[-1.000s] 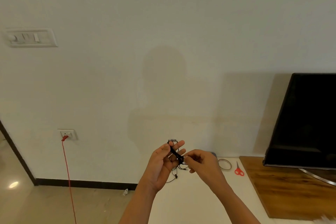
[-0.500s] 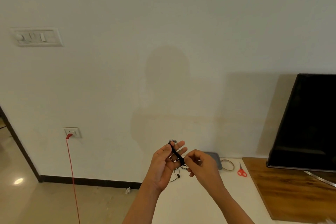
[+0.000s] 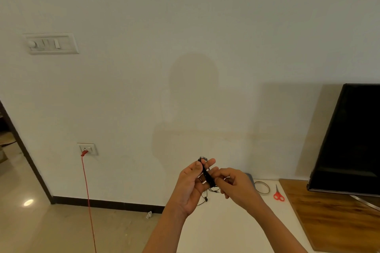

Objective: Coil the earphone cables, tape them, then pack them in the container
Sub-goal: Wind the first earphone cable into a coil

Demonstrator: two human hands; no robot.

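A black earphone cable is wound in a narrow coil around the fingers of my left hand, which holds it up above the white table. My right hand pinches the cable at the coil's lower end. A loose tail with an earbud hangs below the hands. A roll of tape lies on the table just right of my right hand. A grey container peeks out behind that hand, mostly hidden.
Red-handled scissors lie beside the tape. A black TV screen stands on a wooden board at the right. A red cord hangs from a wall socket at the left, over the floor.
The view has shifted slightly left, so the TV sits further right in frame. Both hands stay together on the coil, with the right fingers working at its lower end.
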